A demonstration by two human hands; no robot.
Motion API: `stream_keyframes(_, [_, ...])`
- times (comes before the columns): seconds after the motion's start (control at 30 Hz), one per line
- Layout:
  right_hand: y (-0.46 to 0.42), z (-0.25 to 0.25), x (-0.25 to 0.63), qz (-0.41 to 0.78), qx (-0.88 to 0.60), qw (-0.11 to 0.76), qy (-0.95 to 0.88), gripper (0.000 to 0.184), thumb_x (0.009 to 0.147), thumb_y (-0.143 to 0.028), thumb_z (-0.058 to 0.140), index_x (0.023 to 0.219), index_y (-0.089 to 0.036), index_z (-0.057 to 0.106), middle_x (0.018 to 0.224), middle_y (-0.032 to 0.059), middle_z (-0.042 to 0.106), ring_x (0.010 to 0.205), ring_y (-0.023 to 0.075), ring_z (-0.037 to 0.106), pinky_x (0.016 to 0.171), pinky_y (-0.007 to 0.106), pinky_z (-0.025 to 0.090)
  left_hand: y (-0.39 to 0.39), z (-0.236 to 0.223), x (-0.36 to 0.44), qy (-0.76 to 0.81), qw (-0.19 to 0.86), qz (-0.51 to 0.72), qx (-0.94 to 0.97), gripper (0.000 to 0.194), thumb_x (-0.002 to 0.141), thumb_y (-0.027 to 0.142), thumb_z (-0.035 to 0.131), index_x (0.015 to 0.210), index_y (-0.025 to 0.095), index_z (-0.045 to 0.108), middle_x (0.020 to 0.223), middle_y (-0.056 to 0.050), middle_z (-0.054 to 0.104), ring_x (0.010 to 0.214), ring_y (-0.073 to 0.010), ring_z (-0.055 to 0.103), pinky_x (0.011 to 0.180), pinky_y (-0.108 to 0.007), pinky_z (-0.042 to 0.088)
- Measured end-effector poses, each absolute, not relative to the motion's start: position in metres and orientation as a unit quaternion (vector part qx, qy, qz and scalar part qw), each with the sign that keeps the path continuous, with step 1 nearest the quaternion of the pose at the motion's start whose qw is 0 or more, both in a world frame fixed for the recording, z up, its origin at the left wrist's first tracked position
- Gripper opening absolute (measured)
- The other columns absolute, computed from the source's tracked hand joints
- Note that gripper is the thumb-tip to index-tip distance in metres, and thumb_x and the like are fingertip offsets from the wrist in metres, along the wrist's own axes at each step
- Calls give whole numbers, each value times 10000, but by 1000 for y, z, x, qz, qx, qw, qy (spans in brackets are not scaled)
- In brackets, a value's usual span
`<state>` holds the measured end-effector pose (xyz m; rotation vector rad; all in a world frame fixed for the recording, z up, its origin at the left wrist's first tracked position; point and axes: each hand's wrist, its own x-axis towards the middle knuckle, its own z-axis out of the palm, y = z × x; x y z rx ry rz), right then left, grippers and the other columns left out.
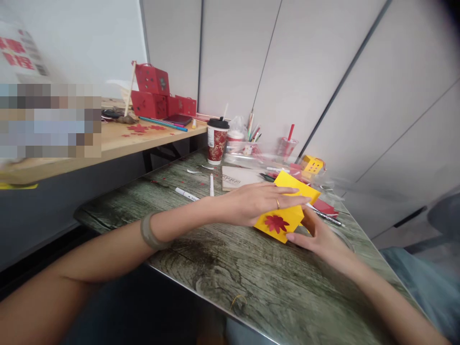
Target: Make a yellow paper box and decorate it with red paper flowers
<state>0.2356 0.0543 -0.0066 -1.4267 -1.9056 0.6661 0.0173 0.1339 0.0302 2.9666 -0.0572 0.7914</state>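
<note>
A yellow paper box (297, 221) stands near the right side of the table, with a dark red flower-shaped paper cutout (276, 224) on its front face. My left hand (257, 201) lies across the box, its fingers stretched out over the top; the thumb is hidden. From the right, my right hand (318, 235) grips the box, thumb at the lower front corner and fingers behind the side. A yellow flap (293, 184) stands up behind my left fingers. Just beyond the box, a pen (328, 216) and red paper (325, 207) lie on the table.
The dark wood-grain table (215, 258) holds white markers (187, 194), a pale board (239, 178), a lidded paper cup (217, 141) and a small yellow box (312, 164). Red boxes (151, 98) stand on a higher wooden table (118, 148) at left. A person's blurred clothing (417, 273) shows at right.
</note>
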Motion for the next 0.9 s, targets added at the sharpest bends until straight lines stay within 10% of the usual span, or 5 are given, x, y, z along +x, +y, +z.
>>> stream_keyframes(0.4, [47, -8, 238, 163, -581, 278, -747, 924, 678, -446, 660, 1390, -297, 90, 1475, 81, 190, 1338, 269, 217, 1081, 492, 185, 159, 32, 11, -5, 214, 175, 961, 439, 746, 40, 439, 1120, 226, 576, 1244, 8, 555, 1236, -122, 399, 1080, -350, 267])
stream_keyframes(0.67, [41, -9, 223, 181, -562, 259, -764, 867, 696, -305, 640, 1376, -294, 102, 1458, 68, 222, 1342, 243, 217, 1084, 466, 191, 138, 30, 14, 20, 157, 167, 973, 675, 598, 258, 645, 1218, 113, 420, 1240, -124, 424, 1189, -257, 361, 1034, -398, 296])
stream_keyframes(0.9, [44, -10, 215, 195, -547, 274, -767, 846, 700, -255, 612, 1366, -285, 91, 1452, 85, 240, 1339, 245, 231, 1077, 456, 214, 136, 18, 19, 46, 119, 210, 969, 509, 706, 317, 596, 1154, 179, 398, 1146, -97, 422, 1103, -251, 387, 978, -395, 333])
